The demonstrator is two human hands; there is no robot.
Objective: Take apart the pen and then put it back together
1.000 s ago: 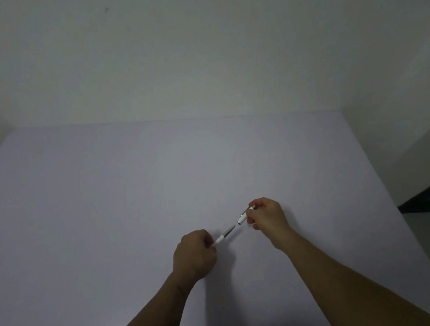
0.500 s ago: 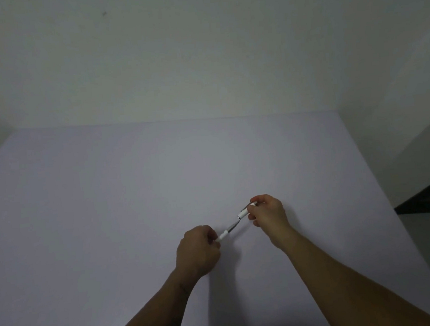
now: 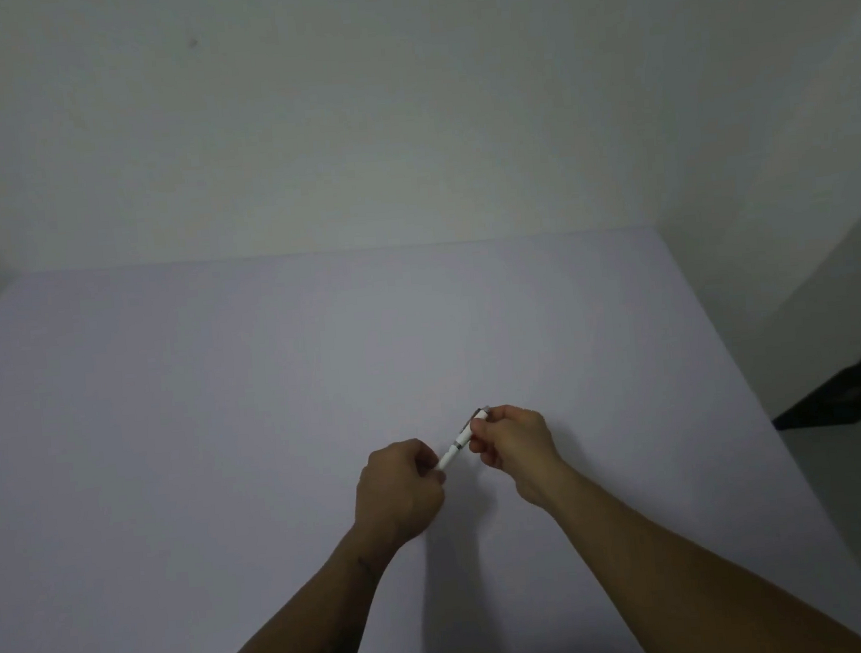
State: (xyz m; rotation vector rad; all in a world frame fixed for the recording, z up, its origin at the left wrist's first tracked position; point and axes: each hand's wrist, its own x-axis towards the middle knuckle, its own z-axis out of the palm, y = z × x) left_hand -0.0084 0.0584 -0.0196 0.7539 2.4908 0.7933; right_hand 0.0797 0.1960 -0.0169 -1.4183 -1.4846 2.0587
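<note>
Head view shows the white pen (image 3: 454, 448) held in the air between both hands, above the near middle of the pale desk (image 3: 221, 445). A second ago the two white halves stood apart with a thin dark refill bared between them; now that gap has closed and only a short white length with a dark band shows between the fists. I judge this the reassembly step: the halves have been pushed back together, and seating or twisting the joint tight probably remains.

The left hand (image 3: 397, 488) is curled tight round the lower end of the pen. The right hand (image 3: 512, 443) pinches the upper end, whose tip with a dark clip pokes out past the fingers (image 3: 477, 428).

No loose parts lie on the desk that I can see. The surface is bare all round, its far edge meeting the wall and its right edge well away from the hands, so there is ample room to turn or set down the pen.
</note>
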